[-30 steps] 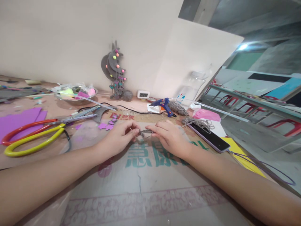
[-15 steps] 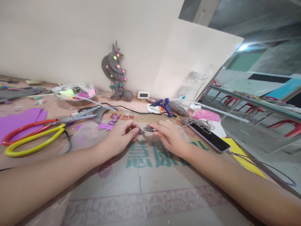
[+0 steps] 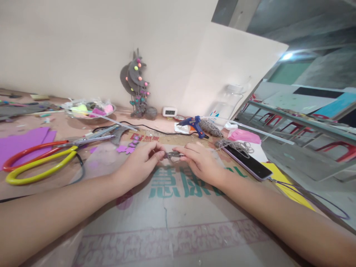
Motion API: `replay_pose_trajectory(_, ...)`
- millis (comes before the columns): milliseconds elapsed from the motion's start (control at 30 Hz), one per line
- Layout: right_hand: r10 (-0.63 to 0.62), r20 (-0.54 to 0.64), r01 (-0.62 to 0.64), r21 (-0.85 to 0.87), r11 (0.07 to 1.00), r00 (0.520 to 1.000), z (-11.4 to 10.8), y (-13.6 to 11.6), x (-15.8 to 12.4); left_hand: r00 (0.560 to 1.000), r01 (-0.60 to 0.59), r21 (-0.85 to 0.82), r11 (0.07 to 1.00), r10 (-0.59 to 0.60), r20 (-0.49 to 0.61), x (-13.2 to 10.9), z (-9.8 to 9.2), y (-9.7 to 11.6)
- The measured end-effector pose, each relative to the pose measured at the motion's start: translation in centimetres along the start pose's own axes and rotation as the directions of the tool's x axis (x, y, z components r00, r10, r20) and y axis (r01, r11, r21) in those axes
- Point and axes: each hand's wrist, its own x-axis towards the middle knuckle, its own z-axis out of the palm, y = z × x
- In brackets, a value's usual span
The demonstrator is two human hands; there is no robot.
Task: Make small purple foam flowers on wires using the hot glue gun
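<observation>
My left hand (image 3: pixel 148 159) is closed, thumb and fingers pinching a small grey piece (image 3: pixel 167 156) that looks like felt. From the right, my right hand (image 3: pixel 198 163) grips a small dark grey pointed piece (image 3: pixel 175 154) whose kind I cannot make out. Its tip meets or nearly meets the grey piece between the hands. Under both hands lies a printed board (image 3: pixel 169 207) with large green characters. Purple flower cutouts (image 3: pixel 129 146) rest just beyond my left hand.
Red-and-yellow-handled scissors (image 3: pixel 41 163) and purple sheets (image 3: pixel 25 146) lie left. Behind are a bowl of pom-poms (image 3: pixel 91 118), a grey moon hanging (image 3: pixel 136 78), a clock (image 3: pixel 169 112) and a blue glue gun (image 3: pixel 194 124). A phone (image 3: pixel 247 163) under grey yarn (image 3: pixel 236 146) lies right.
The dark pointed piece in my right hand has shifted slightly left, closer to the grey piece in my left hand. Both hands otherwise stay nearly where they were.
</observation>
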Motion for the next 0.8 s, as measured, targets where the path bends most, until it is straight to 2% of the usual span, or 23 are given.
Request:
replay_pose_trajectory(633, 0.031, 0.039, -0.032, 0.044, 0.998, 0.999, -0.04, 0.02, 0.06, 1.000, 0.021, -0.067, 0.998, -0.020, 0.019, 0.18, -0.01, -0.20)
replay_pose_trajectory(700, 0.072, 0.013, -0.072, 0.076, 0.994, 0.997, 0.09, 0.05, 0.01, 0.999, 0.030, -0.086, 0.996, -0.028, 0.022, 0.17, 0.03, -0.25)
replay_pose_trajectory(800, 0.204, -0.062, -0.193, 0.156, 0.969, 0.977, 0.47, 0.31, 0.04, 0.999, 0.034, -0.113, 0.993, -0.031, 0.024, 0.19, 0.09, -0.34)
